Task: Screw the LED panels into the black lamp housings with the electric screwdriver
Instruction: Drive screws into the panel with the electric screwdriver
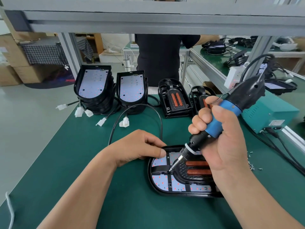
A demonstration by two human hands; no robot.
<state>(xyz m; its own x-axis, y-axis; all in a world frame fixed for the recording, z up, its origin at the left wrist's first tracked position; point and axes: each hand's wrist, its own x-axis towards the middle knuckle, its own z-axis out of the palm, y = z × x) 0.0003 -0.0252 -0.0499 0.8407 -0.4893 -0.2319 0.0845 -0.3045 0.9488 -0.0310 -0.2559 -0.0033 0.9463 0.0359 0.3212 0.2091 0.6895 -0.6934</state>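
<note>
Inside right grip [222, 142], screwdriver [245, 95] on housing [149, 172]

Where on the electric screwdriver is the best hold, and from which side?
The blue sleeve mid-body, wrapped from the right as the right hand does. The electric screwdriver leans up and rightward, bit on the lamp housing, cord leaving its top; this keeps the bit visible while the left hand holds the housing's far rim.

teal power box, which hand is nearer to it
Right. The right hand holds the electric screwdriver just left of the teal power box; the left hand holds the lamp housing, farther left.
</note>
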